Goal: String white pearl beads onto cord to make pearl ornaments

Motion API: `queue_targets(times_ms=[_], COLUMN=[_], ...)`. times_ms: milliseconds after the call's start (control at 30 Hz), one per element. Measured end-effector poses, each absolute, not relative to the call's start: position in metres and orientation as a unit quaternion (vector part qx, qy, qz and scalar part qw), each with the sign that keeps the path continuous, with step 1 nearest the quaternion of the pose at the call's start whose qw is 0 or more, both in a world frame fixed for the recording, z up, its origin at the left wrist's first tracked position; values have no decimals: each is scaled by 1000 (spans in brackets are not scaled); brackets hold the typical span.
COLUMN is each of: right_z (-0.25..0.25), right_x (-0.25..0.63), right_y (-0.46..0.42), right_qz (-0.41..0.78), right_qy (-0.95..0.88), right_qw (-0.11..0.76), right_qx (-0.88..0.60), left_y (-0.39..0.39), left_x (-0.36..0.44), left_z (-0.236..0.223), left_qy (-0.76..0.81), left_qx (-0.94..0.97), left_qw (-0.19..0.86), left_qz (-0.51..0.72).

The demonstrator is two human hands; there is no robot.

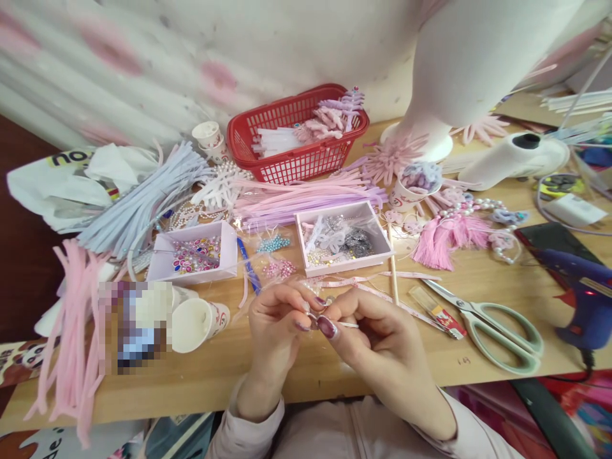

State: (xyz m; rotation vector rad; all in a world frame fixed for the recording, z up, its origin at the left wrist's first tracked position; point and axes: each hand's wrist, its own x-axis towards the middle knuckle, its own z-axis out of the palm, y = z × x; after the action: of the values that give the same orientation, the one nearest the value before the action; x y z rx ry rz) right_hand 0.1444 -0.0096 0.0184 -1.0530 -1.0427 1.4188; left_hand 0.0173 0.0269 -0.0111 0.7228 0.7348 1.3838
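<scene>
My left hand [275, 328] and my right hand [382, 341] meet over the front of the table, fingertips almost touching. Both are closed in a pinch on a small white piece [313, 315], mostly hidden by the fingers. A thin white end [350, 325] shows by my right fingers; its kind is unclear. Just beyond the hands lie small bags of pink beads [280, 269] and blue beads [273, 243]. A white box [345, 268] of silvery and pale parts stands behind them, and another white box [194, 278] with colourful gems sits to the left.
Scissors [502, 335] and a glue gun [586, 296] lie to the right. Pink pipe cleaners [71, 338] and paper cups [194, 325] are at left. Behind stand a red basket [296, 162] and a white mannequin form [447, 76]. Pink tassels [442, 239] lie right of the boxes.
</scene>
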Motion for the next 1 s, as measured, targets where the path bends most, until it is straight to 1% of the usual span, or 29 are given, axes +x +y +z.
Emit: queue_targets(times_ms=[100, 400, 600, 1000], right_z=[18, 16, 19, 19], right_x=[145, 144, 147, 152], right_y=[-10, -11, -12, -8], right_qz=[585, 596, 593, 648], right_qy=[-440, -446, -457, -434], right_qw=[521, 509, 498, 472], right_qx=[-439, -432, -438, -410], left_y=[27, 25, 25, 25], left_x=[18, 16, 17, 17], left_z=[-10, -14, -11, -12], left_qy=[338, 309, 328, 313], left_qx=[324, 336, 356, 393], left_qw=[641, 641, 621, 603], left_qz=[608, 617, 617, 619])
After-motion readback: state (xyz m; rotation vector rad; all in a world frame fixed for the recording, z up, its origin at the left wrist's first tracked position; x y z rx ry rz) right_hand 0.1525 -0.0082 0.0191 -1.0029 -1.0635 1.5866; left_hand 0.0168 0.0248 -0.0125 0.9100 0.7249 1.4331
